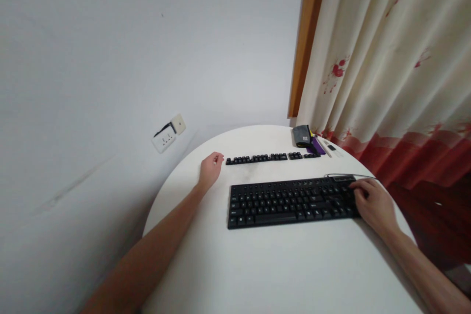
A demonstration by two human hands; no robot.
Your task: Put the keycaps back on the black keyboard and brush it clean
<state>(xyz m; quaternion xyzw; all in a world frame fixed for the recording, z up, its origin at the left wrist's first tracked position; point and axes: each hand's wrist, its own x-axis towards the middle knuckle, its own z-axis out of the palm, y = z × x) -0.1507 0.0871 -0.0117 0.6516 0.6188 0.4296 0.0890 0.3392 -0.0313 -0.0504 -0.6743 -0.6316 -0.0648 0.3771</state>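
Note:
A black computer keyboard [290, 203] lies flat on the white round table. Along its upper edge runs a row of small dark bumps, where no full-size keycaps show. Behind it, loose black keycaps [257, 159] stand lined up in a row with gaps between groups. My left hand [211, 169] rests on the table just left of that row, its fingers curled together; whether something small is in them is hidden. Over the keyboard's right end is my right hand [375, 203], thumb and fingers bent close together at the number pad. Its fingertips are too blurred to show any held piece.
At the back right lie a grey pouch [301, 136], a purple cloth [315, 146] and some slim pale tools [324, 147]. The keyboard's cable [349, 174] curves behind its right end. A wall with a socket [164, 139] borders the left; a curtain [397, 83] hangs right.

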